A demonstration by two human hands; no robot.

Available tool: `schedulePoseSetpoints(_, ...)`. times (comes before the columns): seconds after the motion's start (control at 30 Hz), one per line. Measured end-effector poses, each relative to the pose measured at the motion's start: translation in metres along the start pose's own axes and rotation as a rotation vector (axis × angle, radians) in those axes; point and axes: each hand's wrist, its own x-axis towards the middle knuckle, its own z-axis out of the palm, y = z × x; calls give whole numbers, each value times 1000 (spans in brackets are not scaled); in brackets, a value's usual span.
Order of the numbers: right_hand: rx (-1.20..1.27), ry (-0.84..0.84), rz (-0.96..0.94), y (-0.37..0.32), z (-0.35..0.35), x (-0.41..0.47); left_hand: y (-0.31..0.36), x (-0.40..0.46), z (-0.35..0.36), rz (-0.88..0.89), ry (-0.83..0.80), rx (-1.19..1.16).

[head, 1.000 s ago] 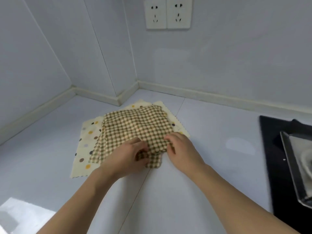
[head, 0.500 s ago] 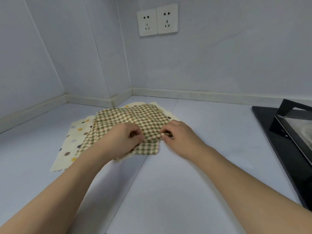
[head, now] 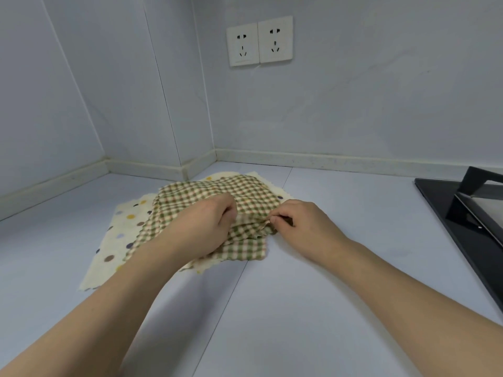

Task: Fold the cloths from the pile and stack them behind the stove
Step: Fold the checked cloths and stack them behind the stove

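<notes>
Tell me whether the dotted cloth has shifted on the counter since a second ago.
No. The dotted cloth still lies with its far corner near the counter seam and wall corner; only the camera tilted.

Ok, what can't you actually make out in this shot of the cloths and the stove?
Head view only:
- How many cloths lie under the checked cloth: it and both hands cover the pile; only a dotted cloth shows.
- Left hand grip: its fingertips are curled out of sight.
- Stove: cut off by the right edge.
- Space behind the stove: out of frame, so any stack there is unseen.
</notes>
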Motion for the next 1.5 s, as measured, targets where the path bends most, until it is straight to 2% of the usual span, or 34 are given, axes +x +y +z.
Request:
schedulePoseSetpoints(0.1, -69, 26, -61, -2, 2, 1, 5, 0, -1, 31, 122, -3)
schedulePoseSetpoints(0.23, -165, 155, -165, -3, 2, 3, 8, -2, 1, 97, 270, 100)
schedulePoseSetpoints(0.33, -186, 163, -171, -5, 3, 4, 9, -3, 0, 134, 320, 76)
schedulePoseSetpoints(0.43, -156, 161, -164, -5, -1, 7, 14, -3, -5, 155, 290, 27)
schedulePoseSetpoints(0.57, 41, 317, -23, -14, -21, -1, 25, -14, -22, 147, 169, -43)
schedulePoseSetpoints(0.73, 108, 393, -8, -60, -58, -31, 53, -37, -63, 87, 91, -230)
schedulePoseSetpoints(0.87, 78, 533, -80, -102, -117, -61, 84, -60, -117, 83, 69, -209)
schedulePoseSetpoints(1.1, -74, 623, -118, -140, -201, -112, 126, -91, -181, 66, 101, -323)
schedulePoseSetpoints(1.27, -211, 557, -113, -118, -204, -128, 138, -79, -164, 12, 39, -241)
schedulePoseSetpoints(1.37, -219, 514, -29, -85, -187, -132, 128, -67, -135, -28, -2, -159)
schedulePoseSetpoints(1.5, -186, 449, 104, -41, -156, -128, 110, -54, -87, -63, 64, -125)
